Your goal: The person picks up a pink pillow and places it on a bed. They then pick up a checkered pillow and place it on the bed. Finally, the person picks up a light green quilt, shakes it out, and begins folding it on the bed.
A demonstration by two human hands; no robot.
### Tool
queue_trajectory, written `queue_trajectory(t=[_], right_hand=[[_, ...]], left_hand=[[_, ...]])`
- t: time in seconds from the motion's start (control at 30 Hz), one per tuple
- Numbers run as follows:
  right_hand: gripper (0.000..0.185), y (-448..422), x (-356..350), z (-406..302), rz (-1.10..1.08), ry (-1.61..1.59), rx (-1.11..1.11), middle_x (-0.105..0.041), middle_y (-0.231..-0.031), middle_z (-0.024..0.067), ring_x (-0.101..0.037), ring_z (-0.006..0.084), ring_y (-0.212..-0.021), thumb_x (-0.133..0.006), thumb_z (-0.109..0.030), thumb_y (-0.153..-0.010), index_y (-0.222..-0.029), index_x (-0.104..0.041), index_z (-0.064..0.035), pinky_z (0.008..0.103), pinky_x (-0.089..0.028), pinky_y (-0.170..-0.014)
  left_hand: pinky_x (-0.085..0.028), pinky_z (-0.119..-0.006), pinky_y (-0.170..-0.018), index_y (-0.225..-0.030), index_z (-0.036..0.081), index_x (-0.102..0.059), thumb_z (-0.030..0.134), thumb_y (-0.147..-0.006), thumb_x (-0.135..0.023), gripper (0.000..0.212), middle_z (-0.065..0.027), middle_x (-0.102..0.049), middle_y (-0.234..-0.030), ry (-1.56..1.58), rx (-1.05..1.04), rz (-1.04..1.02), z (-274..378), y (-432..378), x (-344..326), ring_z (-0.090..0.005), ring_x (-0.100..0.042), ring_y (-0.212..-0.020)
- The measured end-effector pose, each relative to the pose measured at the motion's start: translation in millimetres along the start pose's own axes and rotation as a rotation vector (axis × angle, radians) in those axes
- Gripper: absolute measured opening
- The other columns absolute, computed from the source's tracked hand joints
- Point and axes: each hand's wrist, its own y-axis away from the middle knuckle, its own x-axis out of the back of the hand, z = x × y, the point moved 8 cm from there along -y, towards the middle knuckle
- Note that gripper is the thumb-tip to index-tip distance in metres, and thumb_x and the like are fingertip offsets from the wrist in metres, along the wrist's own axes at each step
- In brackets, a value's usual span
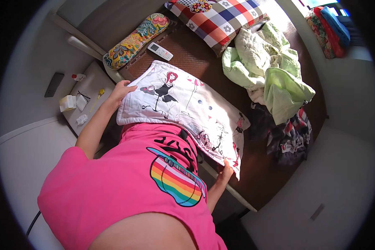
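Observation:
A flat white pillow, printed with drawings of fashionably dressed figures, lies spread across the edge of the bed in front of me. My left hand grips its left edge, thumb on top and the other fingers mostly hidden. At the near right corner, my right hand pinches the border of the same pillow. Bright sunlight washes out part of the print on its right half. The bed's brown woven mat shows beyond the far edge.
A white remote control and a yellow floral bolster lie near the headboard. Beyond are a checked pillow, a crumpled green quilt and dark patterned clothing. The bedside table at left holds tissues and a small bottle.

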Motion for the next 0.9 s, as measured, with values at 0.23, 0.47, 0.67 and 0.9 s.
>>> queue_trajectory(t=[0.23, 0.47, 0.67, 0.9], right_hand=[[0.029, -74, -25, -52, -0.231, -0.516, -0.04, -0.064, -0.097, 0.0126, -0.064, 0.0241, -0.083, -0.047, -0.017, -0.084, -0.103, -0.057, 0.0014, 0.0399, -0.054, -0.072], [0.042, 44, 9, -248, -0.178, -0.613, 0.593, -0.058, -0.108, 0.0138, -0.058, 0.0239, -0.095, -0.055, -0.012, -0.078, -0.116, -0.051, 0.0054, 0.0354, -0.047, -0.084], [0.019, 21, -7, -81, 0.032, -0.049, 0.439, -0.061, -0.088, 0.0062, -0.06, 0.0167, -0.078, -0.059, -0.015, -0.08, -0.092, -0.06, -0.0005, 0.0328, -0.049, -0.073], [0.017, -14, -36, 167, -0.656, 1.08, -0.244, -0.064, -0.064, 0.0122, -0.058, 0.0175, -0.048, -0.05, -0.007, -0.08, -0.075, -0.063, 0.003, 0.028, -0.044, -0.04]], left_hand=[[-0.053, -0.034, -0.063, -0.097, -0.005, -0.062, 0.012, -0.076, -0.065, 0.027, -0.0102, -0.065, -0.087, -0.096, -0.029, -0.463, 60, -42, -57, -0.019, -0.064, -0.072], [-0.049, -0.023, -0.062, -0.103, 0.002, -0.062, 0.021, -0.086, -0.062, 0.026, -0.0032, -0.065, -0.087, 0.127, -0.499, -0.451, 236, 39, -50, -0.0078, -0.061, -0.07], [-0.049, -0.026, -0.068, -0.102, 0.001, -0.064, 0.025, -0.083, -0.065, 0.031, -0.0038, -0.066, -0.088, -0.064, -0.466, -0.253, 103, -35, 11, -0.0106, -0.062, -0.078], [-0.049, -0.037, -0.078, -0.093, 0.007, -0.066, 0.022, -0.068, -0.065, 0.029, -0.0141, -0.066, -0.088, -0.987, -0.314, -0.028, -100, -124, 20, -0.028, -0.064, -0.086]])
